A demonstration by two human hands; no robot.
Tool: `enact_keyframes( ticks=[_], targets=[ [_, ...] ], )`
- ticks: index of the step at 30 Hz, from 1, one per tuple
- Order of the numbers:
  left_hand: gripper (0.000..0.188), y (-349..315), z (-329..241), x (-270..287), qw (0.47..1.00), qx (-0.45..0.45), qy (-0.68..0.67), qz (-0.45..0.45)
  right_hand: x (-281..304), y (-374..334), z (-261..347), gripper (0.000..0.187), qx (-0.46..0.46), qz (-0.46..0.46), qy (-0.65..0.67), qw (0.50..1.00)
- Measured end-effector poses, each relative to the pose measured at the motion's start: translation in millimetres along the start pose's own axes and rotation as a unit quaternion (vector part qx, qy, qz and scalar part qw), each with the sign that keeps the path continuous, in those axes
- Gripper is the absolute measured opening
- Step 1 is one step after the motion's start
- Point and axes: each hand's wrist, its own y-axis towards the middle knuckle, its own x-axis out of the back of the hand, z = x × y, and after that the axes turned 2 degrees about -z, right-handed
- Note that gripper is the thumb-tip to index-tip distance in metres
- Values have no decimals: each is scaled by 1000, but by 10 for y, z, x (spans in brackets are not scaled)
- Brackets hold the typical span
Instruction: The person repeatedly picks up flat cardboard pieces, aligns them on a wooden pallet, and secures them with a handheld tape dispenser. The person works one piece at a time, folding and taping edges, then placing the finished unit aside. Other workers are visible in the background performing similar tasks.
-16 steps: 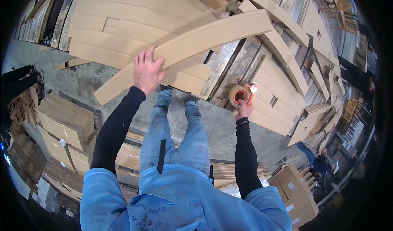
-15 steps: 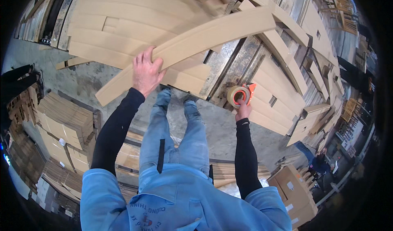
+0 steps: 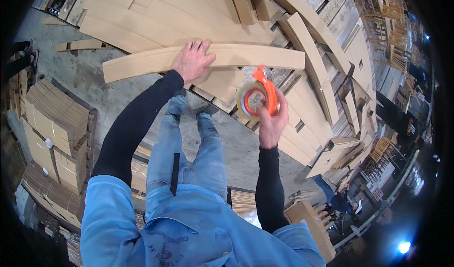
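Head camera: at 9 o'clock, stacks of flat brown cardboard (image 3: 52, 111) with ridged edges stand beside grey concrete floor (image 3: 118, 89). At 11 o'clock a broad smooth cardboard sheet (image 3: 189, 11) spreads, its near edge meeting that floor. Across it the left hand (image 3: 195, 62) rests on a long narrow cardboard strip (image 3: 255, 56), whose 10 o'clock end juts over the floor; its fingers are slightly spread, though whether they pinch I cannot tell. Toward 1:30, a glossy orange tape dispenser (image 3: 270, 93) sits wrapped in the fingers of the right hand (image 3: 273, 125). Angled cardboard pieces (image 3: 312, 63) lie at 2 o'clock.
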Motion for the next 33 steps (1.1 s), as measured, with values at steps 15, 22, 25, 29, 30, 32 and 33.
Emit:
enact_keyframes(
  ticks=[15,22,25,29,30,32,33],
  targets=[
    [36,15,6,34,1000,21,0,5,-1036,794,515,38,171,154,-357,905],
    [41,86,12,77,997,49,30,45,-679,4,123,38,167,111,-314,928],
    [37,131,67,88,999,12,47,-12,-699,-252,-195,39,181,62,-282,940],
    [43,399,311,201,962,27,-177,204,-786,-137,-281,41,228,27,-258,938],
    [45,463,403,231,935,54,-236,259,-789,-56,-246,42,239,26,-258,936],
    [50,406,453,180,932,76,-275,226,-830,73,-155,41,248,43,-250,935],
    [53,290,459,68,954,68,-257,136,-871,116,-108,41,252,48,-257,932]
  ],
)
